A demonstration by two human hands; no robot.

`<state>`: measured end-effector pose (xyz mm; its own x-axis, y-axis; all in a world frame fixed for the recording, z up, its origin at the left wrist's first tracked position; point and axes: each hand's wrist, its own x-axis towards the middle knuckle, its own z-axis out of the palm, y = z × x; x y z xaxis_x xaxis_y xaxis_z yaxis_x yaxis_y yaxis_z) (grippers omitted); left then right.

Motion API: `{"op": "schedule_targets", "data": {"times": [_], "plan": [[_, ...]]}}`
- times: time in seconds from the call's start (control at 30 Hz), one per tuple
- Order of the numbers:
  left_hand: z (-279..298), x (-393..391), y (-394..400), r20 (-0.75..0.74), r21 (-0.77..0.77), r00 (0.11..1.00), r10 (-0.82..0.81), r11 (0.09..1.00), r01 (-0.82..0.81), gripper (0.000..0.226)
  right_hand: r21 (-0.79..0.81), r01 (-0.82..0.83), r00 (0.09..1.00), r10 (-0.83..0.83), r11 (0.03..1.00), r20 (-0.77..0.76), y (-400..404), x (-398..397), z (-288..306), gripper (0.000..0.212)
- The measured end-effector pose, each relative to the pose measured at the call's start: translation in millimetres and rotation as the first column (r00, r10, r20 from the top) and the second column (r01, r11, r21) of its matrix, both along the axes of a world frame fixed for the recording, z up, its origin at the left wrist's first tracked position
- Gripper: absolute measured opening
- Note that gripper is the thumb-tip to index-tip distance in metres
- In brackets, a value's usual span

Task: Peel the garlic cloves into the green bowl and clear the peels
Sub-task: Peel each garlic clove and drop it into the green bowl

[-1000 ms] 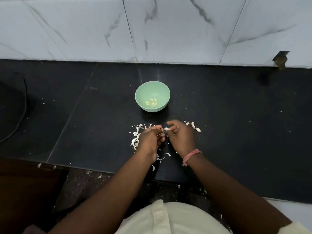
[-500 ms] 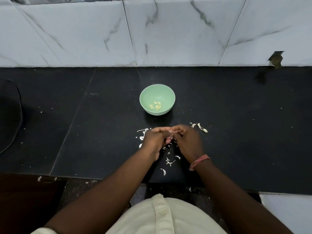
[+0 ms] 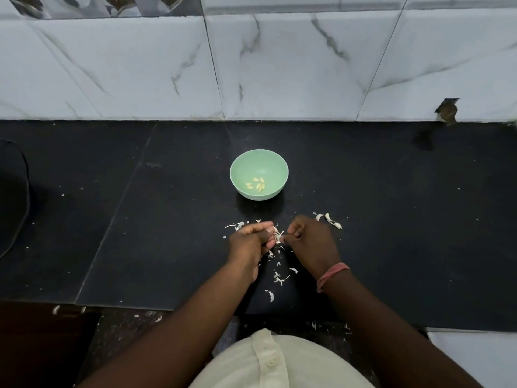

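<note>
The green bowl stands on the black counter with several peeled yellow cloves in its bottom. Just in front of it my left hand and my right hand meet, both pinching one small whitish garlic clove whose skin sticks out between the fingertips. White peels lie scattered under and behind my hands. More peel bits lie left of my left hand. A few unpeeled pieces rest to the right of my right hand.
The black counter ends at a front edge close to my body. A marble-tiled wall rises behind the bowl. A dark rounded object sits at the far left edge. A pink band circles my right wrist.
My hands stay together on the clove, with the fingers shifting slightly as skin comes loose. The camera has tilted up, so more wall shows.
</note>
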<state>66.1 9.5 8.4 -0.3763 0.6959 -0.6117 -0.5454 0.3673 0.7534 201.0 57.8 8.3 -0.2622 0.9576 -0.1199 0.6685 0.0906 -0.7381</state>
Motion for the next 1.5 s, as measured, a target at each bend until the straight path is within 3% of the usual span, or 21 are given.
{"op": "schedule_targets", "data": {"times": [0.13,0.27,0.4,0.57,0.7,1.17,1.5], "plan": [[-1.8,0.6,-1.5,0.032,-0.032,0.999,-0.002,0.999,0.003,0.014,-0.128,-0.056,0.973,0.026,0.99,-0.227,-9.2,-6.8,-0.8,0.017],[-0.8,1.6,-2.4,0.075,-0.049,0.996,-0.055,0.997,0.059,0.015,-0.301,0.023,0.899,-0.151,0.953,-0.411,-10.6,-9.5,-2.1,0.01],[1.1,4.6,-0.9,0.03,-0.064,0.99,-0.138,0.988,0.14,0.018,-0.306,0.099,0.915,-0.208,0.947,-0.346,-4.8,-1.2,-3.8,0.006],[2.9,1.3,1.3,-0.034,-0.05,0.997,-0.069,0.997,0.067,0.019,-0.212,0.202,0.954,-0.24,0.956,-0.177,-0.8,-0.4,-10.6,0.01],[0.9,-3.4,2.3,-0.047,-0.058,0.999,-0.002,0.998,0.0,0.02,-0.17,0.179,0.975,-0.197,0.969,-0.098,-5.0,-6.9,-12.0,0.011],[-0.2,0.6,3.9,-0.015,-0.049,0.995,-0.095,0.994,0.094,0.021,-0.133,0.083,0.996,-0.084,0.988,-0.004,-1.7,-5.1,-7.7,0.009],[-4.5,9.4,9.0,-0.206,-0.081,0.949,-0.238,0.971,0.226,0.019,-0.167,0.056,0.992,-0.036,0.984,0.121,10.4,-8.2,-0.4,0.017]]}}
